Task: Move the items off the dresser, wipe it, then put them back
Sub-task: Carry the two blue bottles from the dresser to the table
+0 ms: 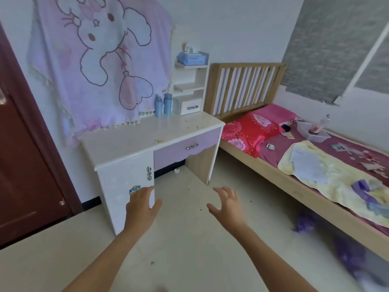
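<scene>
A white dresser (134, 142) with a lilac drawer stands against the wall; small crumbs speckle its top. Two blue bottles (163, 105) stand at the back of the top, beside a small white shelf unit (189, 95) with a little drawer. A blue tissue pack (192, 56) lies on the unit's top shelf. My left hand (142, 205) is held out in front of the dresser's cabinet door, fingers relaxed, holding nothing. My right hand (226, 204) hovers over the floor with fingers spread, empty.
A bed (294, 186) with a red pillow (250, 131), a yellow blanket, papers and a white basket (313, 131) runs along the right. A brown door (25, 165) is at the left. A pink rabbit cloth (101, 60) hangs behind the dresser. Purple stuff lies on the floor by the bed.
</scene>
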The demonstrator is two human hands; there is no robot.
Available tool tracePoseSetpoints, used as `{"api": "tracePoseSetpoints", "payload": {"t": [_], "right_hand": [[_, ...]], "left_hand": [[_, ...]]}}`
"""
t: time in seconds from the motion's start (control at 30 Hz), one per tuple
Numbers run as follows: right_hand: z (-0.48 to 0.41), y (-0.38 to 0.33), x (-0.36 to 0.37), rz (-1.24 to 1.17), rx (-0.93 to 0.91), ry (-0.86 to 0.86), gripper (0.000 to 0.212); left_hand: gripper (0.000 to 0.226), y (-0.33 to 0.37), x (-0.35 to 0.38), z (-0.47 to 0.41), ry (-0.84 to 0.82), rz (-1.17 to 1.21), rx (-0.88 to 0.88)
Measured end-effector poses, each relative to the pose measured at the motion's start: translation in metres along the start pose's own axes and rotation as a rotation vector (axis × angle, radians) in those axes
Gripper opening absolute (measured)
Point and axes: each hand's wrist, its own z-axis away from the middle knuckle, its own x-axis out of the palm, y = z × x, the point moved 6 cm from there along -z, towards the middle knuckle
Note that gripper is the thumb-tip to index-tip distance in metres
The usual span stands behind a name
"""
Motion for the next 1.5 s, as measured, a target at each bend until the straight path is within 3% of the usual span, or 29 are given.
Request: {"api": "tracePoseSetpoints", "payload": {"t": [0.3,0.4,0.53,0.67,1.13,1.37,1.5], "right_hand": [[-0.167,0.012,-0.032,0.075,-0.043,0.04,0.057],[-0.208,0.027,-0.028,0.002,0.011,0.082,0.056],[-0.239,0.048,0.015,0.02,0.031,-0.061,0.056],[-0.293,0.06,0.035,0.003,0.047,-0.099,0.056],[-0.565,0.051,0.061,-0.137,-0.239,-0.186,0.057],[-0.634,0.033,0.125,-0.131,-0.328,-0.372,0.057],[-0.682,0.01,0.15,-0.131,-0.346,-0.372,0.058]], "left_hand": [[0.042,0.02,0.014,-0.18,0.068,0.118,-0.01],[0.042,0.023,0.031,-0.222,0.048,0.113,-0.004],[0.041,0.018,0.063,-0.252,-0.036,0.099,-0.028],[0.042,0.011,0.077,-0.293,-0.042,0.079,-0.059],[0.043,0.018,0.101,-0.501,0.172,0.052,-0.222],[0.041,-0.019,0.136,-0.541,0.153,0.07,-0.36],[0.042,-0.039,0.129,-0.598,0.187,0.066,-0.364]]}}
